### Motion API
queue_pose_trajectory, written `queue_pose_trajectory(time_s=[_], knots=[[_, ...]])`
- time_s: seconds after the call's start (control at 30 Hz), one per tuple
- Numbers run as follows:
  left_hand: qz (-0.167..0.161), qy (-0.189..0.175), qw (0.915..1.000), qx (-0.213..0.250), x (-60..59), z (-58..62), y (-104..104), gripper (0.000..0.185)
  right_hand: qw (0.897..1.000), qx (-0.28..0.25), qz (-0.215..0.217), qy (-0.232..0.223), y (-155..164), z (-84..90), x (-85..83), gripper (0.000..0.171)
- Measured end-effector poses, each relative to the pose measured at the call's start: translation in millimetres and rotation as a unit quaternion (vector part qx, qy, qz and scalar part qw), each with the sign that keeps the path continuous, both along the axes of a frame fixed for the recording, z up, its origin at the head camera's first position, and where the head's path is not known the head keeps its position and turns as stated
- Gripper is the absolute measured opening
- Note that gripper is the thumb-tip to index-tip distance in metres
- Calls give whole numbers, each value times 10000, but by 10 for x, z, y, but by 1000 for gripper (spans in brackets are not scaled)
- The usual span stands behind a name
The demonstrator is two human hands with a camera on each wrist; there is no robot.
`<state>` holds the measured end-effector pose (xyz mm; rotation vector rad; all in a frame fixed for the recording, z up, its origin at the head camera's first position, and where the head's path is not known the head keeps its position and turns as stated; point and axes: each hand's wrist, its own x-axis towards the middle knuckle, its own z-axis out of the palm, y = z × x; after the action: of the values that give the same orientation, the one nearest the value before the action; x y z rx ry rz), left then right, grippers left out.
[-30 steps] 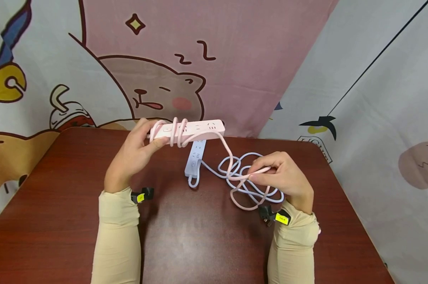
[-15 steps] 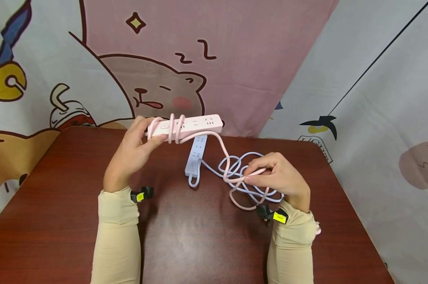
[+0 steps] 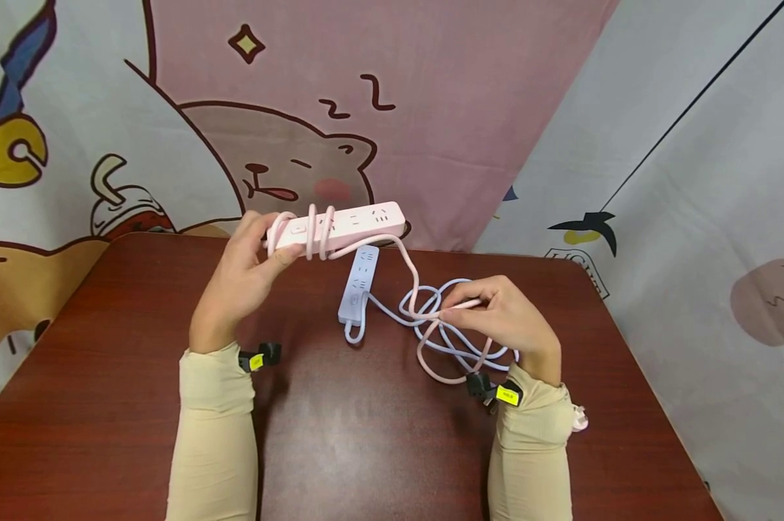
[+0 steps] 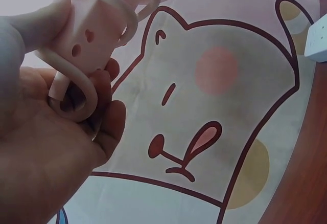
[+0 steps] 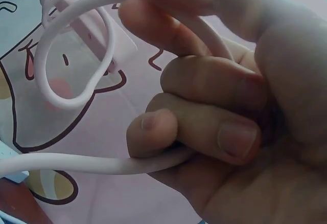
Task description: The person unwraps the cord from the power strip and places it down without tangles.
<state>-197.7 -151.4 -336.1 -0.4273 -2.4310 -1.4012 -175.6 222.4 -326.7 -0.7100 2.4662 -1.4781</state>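
My left hand (image 3: 245, 271) grips the left end of a pink power strip (image 3: 353, 221) and holds it in the air above the table's far side. Its pink cord (image 3: 413, 289) is wound a few turns around the strip near that hand (image 4: 46, 132), then droops to the right. My right hand (image 3: 505, 318) pinches the pink cord (image 5: 76, 162) between thumb and fingers, just above the table. A blue power strip (image 3: 358, 293) lies flat under the pink one, with its blue cord (image 3: 444, 336) tangled beneath my right hand.
The table (image 3: 340, 441) is dark red wood, with its edges at left, right and back. A cartoon-printed cloth (image 3: 288, 130) hangs behind it. A black plug with a yellow tag (image 3: 260, 358) lies by my left wrist, another (image 3: 496, 391) by my right wrist.
The left hand has lifted the pink strip slightly higher and farther back. The right hand has drawn the pink cord a little to the left and up.
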Motion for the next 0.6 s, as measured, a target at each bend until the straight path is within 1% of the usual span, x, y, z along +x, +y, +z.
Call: queue_pose_trajectory(time_s=[0.2,0.33,0.6], knots=[[1,-4,10000,91,-6,-13,2,45,9995,149,-282,42,51,-45,-39,4],[51,12,9999,97,-8,-20,4,45,9994,178,-301,17,72,-71,-55,5],[50,-6,10000,78,-7,-32,13,46,9988,327,-353,-71,90,-90,-70,6]])
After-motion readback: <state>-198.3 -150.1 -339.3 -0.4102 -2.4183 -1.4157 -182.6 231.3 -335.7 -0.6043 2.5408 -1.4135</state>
